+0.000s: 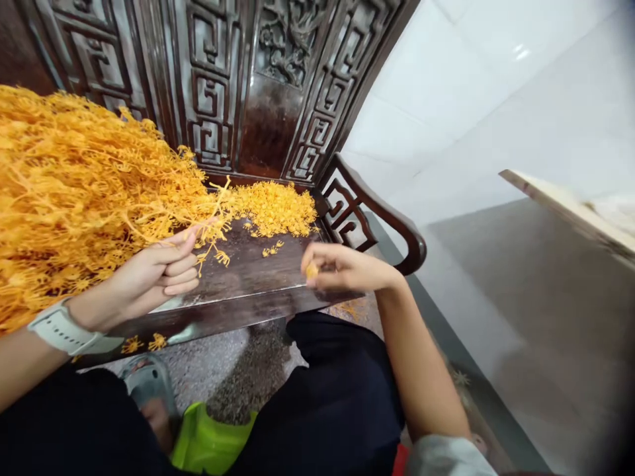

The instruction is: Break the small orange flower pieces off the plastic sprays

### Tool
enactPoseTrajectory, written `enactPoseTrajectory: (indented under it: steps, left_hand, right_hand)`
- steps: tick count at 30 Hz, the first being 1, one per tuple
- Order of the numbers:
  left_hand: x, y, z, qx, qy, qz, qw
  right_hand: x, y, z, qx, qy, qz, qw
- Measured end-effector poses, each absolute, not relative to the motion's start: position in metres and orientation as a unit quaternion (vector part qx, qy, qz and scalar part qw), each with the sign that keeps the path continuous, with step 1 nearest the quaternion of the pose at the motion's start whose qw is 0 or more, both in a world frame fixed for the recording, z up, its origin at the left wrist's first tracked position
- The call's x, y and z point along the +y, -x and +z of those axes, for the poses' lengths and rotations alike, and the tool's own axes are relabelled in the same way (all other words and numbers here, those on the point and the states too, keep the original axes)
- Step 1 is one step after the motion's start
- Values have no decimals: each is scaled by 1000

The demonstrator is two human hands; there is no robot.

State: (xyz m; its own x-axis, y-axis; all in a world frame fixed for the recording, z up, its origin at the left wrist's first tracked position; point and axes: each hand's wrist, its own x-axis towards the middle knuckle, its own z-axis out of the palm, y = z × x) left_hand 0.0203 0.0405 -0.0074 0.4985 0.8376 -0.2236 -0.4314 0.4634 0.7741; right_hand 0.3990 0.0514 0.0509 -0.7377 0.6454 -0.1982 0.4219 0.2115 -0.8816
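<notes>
My left hand, with a pale watch strap on the wrist, pinches a branching orange sprig between thumb and forefinger. It is at the right edge of a large heap of similar orange sprigs. Slightly blurred, my right hand hangs over the bench's front edge with its fingers curled around a small orange piece. Beyond the hands, a smaller pile of loose orange pieces lies on the dark wooden bench. A few pieces lie apart in front of that pile.
The bench has a carved backrest and a curved armrest on the right. Below are a green plastic object and a grey clog. A board edge juts in at the right, before the white tiled wall.
</notes>
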Motion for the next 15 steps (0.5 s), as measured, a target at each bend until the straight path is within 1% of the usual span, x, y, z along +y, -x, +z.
enactPoseTrajectory:
  steps: [1,2,3,4,5,7,8,9,10,12,15]
  left_hand:
    - [42,-22,-8,309,-332,396,798]
    - [43,-24,-9,315,-330,392,799]
    - [43,-26,-10,323,-326,386,801]
    - [44,-28,-12,330,-322,378,803]
    - [44,-30,-13,336,-319,370,806]
    - [42,-34,-16,341,-315,354,812]
    - [41,-35,-18,341,-313,349,815]
    - [39,-37,-20,342,-310,346,817]
    - [37,-38,-21,342,-307,343,819]
    - [33,-40,-23,337,-307,334,825]
    - [29,-42,-25,317,-328,300,838]
  right_hand:
    - [47,-392,64,-782,265,561,51]
    - [44,-387,75,-784,192,590,14]
    - [44,-383,84,-779,146,609,15]
    - [45,-380,90,-770,137,620,64]
    - [47,-377,92,-751,164,619,158]
    - [52,-372,91,-663,268,585,382]
    - [55,-368,87,-601,313,569,465]
    - [58,-363,83,-542,344,567,516]
    - [60,-358,77,-491,364,580,539]
    - [62,-347,64,-428,383,619,536]
    - [58,-328,45,-456,407,605,510]
